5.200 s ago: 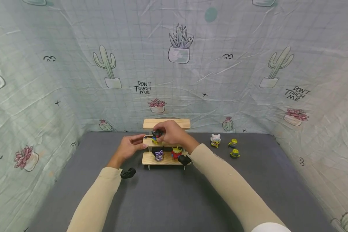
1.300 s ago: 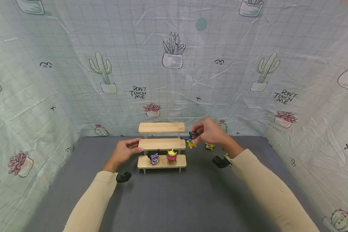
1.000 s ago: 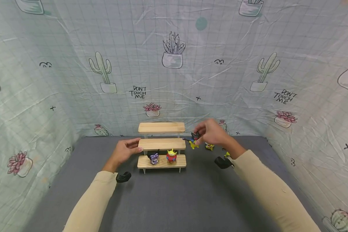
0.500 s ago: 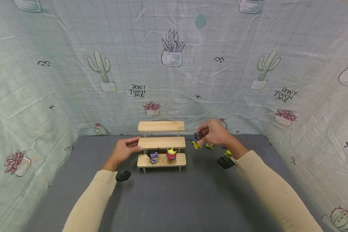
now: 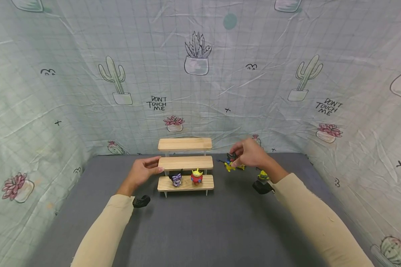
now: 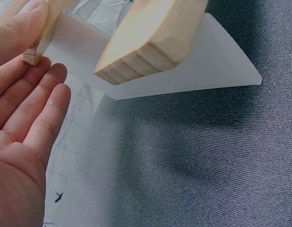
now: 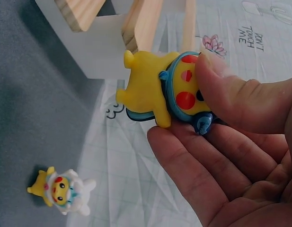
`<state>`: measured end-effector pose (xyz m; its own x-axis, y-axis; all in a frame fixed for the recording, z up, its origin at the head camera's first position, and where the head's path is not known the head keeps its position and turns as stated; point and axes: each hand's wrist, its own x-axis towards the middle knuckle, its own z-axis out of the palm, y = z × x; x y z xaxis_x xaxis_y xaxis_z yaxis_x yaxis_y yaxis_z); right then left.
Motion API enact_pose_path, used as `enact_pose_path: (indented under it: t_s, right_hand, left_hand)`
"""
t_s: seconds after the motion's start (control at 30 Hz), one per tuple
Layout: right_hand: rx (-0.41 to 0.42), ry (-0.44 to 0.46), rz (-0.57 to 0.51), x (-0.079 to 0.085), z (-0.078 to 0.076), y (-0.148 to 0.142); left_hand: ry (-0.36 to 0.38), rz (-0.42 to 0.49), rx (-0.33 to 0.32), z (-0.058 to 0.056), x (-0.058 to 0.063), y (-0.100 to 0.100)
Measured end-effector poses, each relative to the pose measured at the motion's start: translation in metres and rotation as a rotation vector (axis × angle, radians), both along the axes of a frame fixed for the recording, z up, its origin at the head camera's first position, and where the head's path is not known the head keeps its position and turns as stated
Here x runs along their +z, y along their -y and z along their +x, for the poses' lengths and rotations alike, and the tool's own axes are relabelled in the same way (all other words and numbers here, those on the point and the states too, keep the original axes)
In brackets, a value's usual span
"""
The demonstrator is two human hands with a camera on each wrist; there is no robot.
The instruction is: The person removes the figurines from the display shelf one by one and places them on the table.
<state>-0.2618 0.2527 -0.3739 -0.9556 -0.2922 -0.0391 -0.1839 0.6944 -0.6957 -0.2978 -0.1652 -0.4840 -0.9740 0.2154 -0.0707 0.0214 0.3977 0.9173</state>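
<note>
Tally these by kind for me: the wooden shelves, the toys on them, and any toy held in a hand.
Wooden shelves: 3
Toys on shelves: 2 (purple toy, red toy)
Toys held: 1 (yellow toy, in the right hand)
Total: 6

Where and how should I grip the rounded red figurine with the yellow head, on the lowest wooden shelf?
Probably pinch the red figurine by its round body, from the front: it stands upright, with the middle wooden shelf higher behind.

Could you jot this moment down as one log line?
right hand: holds dark-hooded yellow figurine; left hand: pinches left end of middle shelf; bottom shelf: purple figurine, red figurine
</note>
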Motion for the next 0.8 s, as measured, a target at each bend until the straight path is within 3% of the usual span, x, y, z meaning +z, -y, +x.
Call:
enact_pose_path:
  t_s: [0.8]
  right_hand:
    - [-0.024, 0.024, 0.005, -0.016, -0.001, -0.019]
  left_hand:
    - [0.003, -0.009, 0.002, -0.001, 0.0, 0.0]
